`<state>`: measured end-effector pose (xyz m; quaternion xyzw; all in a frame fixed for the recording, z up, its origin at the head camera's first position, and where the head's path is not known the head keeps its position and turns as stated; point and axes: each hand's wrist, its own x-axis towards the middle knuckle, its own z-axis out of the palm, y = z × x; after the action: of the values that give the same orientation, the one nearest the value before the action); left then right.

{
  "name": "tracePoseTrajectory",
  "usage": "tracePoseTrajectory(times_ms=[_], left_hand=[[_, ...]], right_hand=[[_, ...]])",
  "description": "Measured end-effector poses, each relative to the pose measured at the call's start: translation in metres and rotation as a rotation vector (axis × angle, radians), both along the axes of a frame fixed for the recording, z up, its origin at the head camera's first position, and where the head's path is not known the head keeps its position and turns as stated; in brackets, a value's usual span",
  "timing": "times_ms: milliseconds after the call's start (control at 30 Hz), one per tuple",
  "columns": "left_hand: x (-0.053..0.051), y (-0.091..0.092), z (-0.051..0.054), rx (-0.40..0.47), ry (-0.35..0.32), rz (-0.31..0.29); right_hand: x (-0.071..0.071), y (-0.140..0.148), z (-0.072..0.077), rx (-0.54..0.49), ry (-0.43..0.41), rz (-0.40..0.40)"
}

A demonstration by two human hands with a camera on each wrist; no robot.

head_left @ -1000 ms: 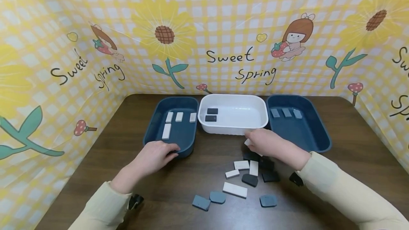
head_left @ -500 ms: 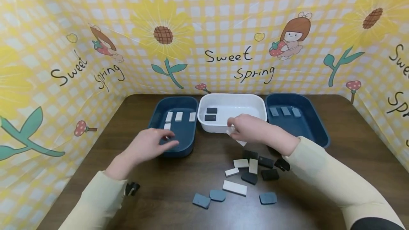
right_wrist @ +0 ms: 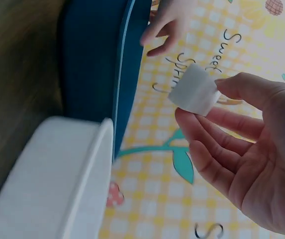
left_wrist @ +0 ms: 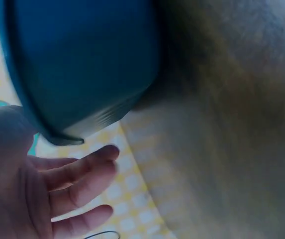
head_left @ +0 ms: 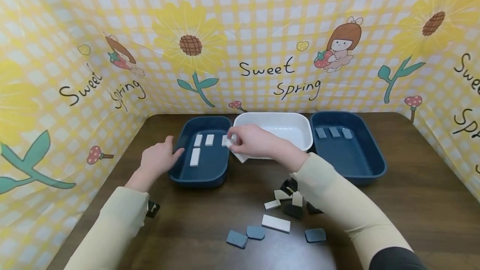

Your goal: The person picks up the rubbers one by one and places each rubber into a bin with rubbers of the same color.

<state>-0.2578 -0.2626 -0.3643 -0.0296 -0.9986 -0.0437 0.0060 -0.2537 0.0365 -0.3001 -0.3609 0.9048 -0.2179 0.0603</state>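
Thumb and fingers of the right hand (head_left: pixel 255 141) pinch a white block (right_wrist: pixel 196 90), held over the near left corner of the white tray (head_left: pixel 300 130) and the right rim of the left blue tray (head_left: pixel 202 181). Several white blocks lie in that blue tray, one long (head_left: pixel 195 157). The left hand (head_left: pixel 158 156) is at the blue tray's left side with thumb and fingers spread, holding nothing; in the left wrist view this hand (left_wrist: pixel 67 194) is beside the tray's outer wall (left_wrist: pixel 82 64).
A second blue tray (head_left: pixel 348 157) with several grey-blue blocks stands at the right. On the brown table lie a long white block (head_left: pixel 276 223), smaller white and black blocks, and grey-blue blocks (head_left: pixel 237 239), some partly behind the right sleeve. Patterned cloth (head_left: pixel 243 32) hangs behind.
My right hand has moved left with the white block, from the loose pile past the white tray's front to the left blue tray. The left hand has moved left and away from that tray's near rim.
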Motion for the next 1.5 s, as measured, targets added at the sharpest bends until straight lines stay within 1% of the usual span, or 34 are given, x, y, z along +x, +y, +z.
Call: tracePoseTrajectory(times_ms=[67,133,233,333,433,633,733,833,900,967,1033,1200,1300,1400,1500], left_hand=[[-0.002,0.0,-0.007,0.002,-0.049,0.025],[-0.003,0.001,-0.013,0.015,-0.072,0.033],[-0.004,0.002,-0.021,0.04,-0.06,0.03],[-0.004,0.003,-0.024,0.057,-0.046,0.033],[-0.004,0.002,-0.024,0.064,-0.036,0.04],[-0.005,0.0,-0.022,0.043,-0.025,0.045],[-0.004,0.0,-0.02,0.036,-0.027,0.051],[-0.004,-0.001,-0.019,0.032,-0.025,0.055],[-0.003,-0.001,-0.019,0.032,-0.02,0.05],[-0.003,-0.001,-0.018,0.034,-0.016,0.048],[-0.003,0.0,-0.019,0.035,-0.017,0.051],[-0.003,0.002,-0.02,0.032,-0.024,0.064],[-0.002,0.004,-0.02,0.031,-0.026,0.062],[-0.001,0.005,-0.018,0.032,-0.027,0.06],[-0.001,0.006,-0.017,0.029,-0.032,0.059]], right_hand=[[-0.003,-0.012,-0.004,0.0,-0.018,0.006],[-0.006,-0.022,-0.008,0.002,-0.029,0.018],[-0.01,-0.037,-0.016,-0.017,-0.05,0.033],[-0.014,-0.05,-0.025,-0.04,-0.065,0.028],[-0.017,-0.063,-0.033,-0.043,-0.084,0.015],[-0.024,-0.088,-0.05,0.026,-0.065,-0.036],[-0.027,-0.098,-0.061,0.082,-0.06,-0.042],[-0.026,-0.107,-0.07,0.152,-0.039,-0.032],[-0.025,-0.111,-0.075,0.193,-0.019,-0.04],[-0.025,-0.114,-0.08,0.22,-0.011,-0.066],[-0.026,-0.117,-0.083,0.239,-0.02,-0.101],[-0.032,-0.121,-0.086,0.269,-0.063,-0.188],[-0.035,-0.122,-0.089,0.276,-0.073,-0.214],[-0.038,-0.12,-0.088,0.272,-0.082,-0.18],[-0.04,-0.115,-0.083,0.266,-0.104,-0.091]])
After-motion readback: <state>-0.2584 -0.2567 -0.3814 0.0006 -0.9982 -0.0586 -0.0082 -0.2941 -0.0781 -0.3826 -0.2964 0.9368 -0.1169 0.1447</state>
